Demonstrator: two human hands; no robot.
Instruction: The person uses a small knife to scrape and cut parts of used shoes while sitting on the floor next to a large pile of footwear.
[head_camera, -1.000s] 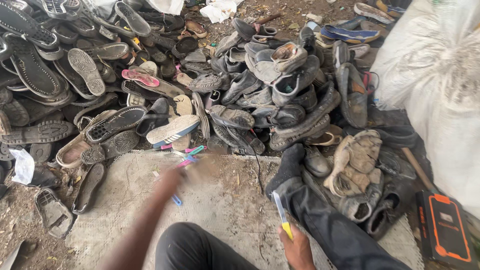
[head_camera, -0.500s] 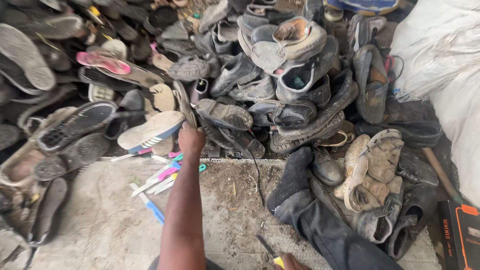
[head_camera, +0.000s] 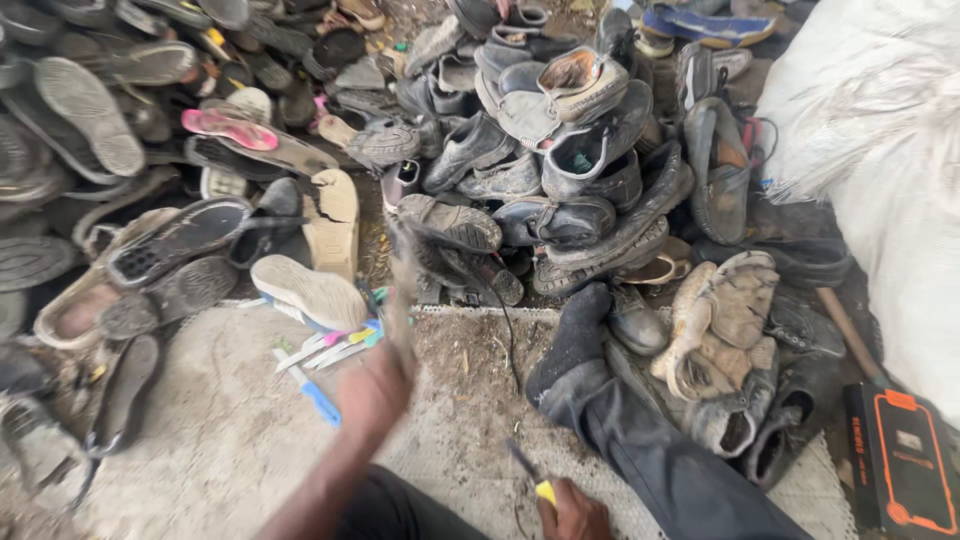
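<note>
My left hand (head_camera: 374, 396) is low in the middle, blurred by motion, and shut on a long worn shoe sole (head_camera: 402, 290) that stands up from my fist in front of the shoe pile. My right hand (head_camera: 576, 512) is at the bottom edge, gripping a small knife with a yellow handle (head_camera: 531, 477) whose blade points up and left. My dark trouser leg and sock (head_camera: 580, 345) stretch out to the right of the hands. A light sole (head_camera: 308, 290) lies just left of my left hand.
A big heap of old shoes and soles (head_camera: 560, 170) fills the far side and left. Colourful toothbrushes (head_camera: 335, 348) lie on the concrete. A white sack (head_camera: 880, 170) stands on the right, with a black and orange box (head_camera: 900, 470) below it.
My left hand reached to the pile's front edge, then drew back toward me with the long sole in it. The camera dipped closer to the pile. My right hand stayed low with the knife.
</note>
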